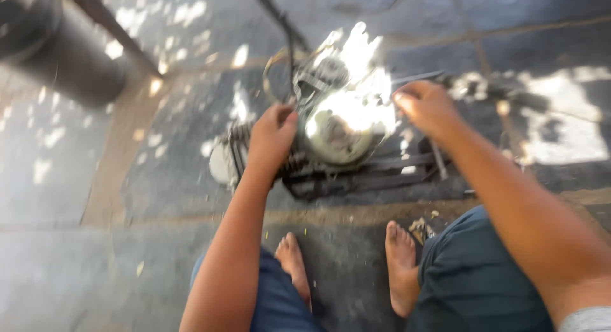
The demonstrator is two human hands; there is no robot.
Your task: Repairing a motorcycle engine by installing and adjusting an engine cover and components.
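Left grip: left hand [272,136] is curled against the near left side of the engine [337,119], fingers bent over its dark finned part; blur hides whether they clamp it or only press on it.
Right grip: right hand [428,106] is at the engine's right edge, fingers drawn together; it may pinch a thin metal rod [417,77] that points to the right, but I cannot tell.
Left arm: bare, reaching straight forward from the bottom of the view, wrist slightly bent down onto the engine.
Right arm: bare, coming in slantwise from the lower right corner, a grey sleeve edge at the shoulder end.
Engine: small metal motor with a round, shiny silver side cover facing the camera, strongly sunlit and washed out on top; a dark cable [280,20] runs up from it.
Place: engine sits on a low dark metal frame [369,173] on the stone floor [76,198], just ahead of the bare feet [401,262].
Nearby: a dark tyre [57,46] at the floor's far left corner.
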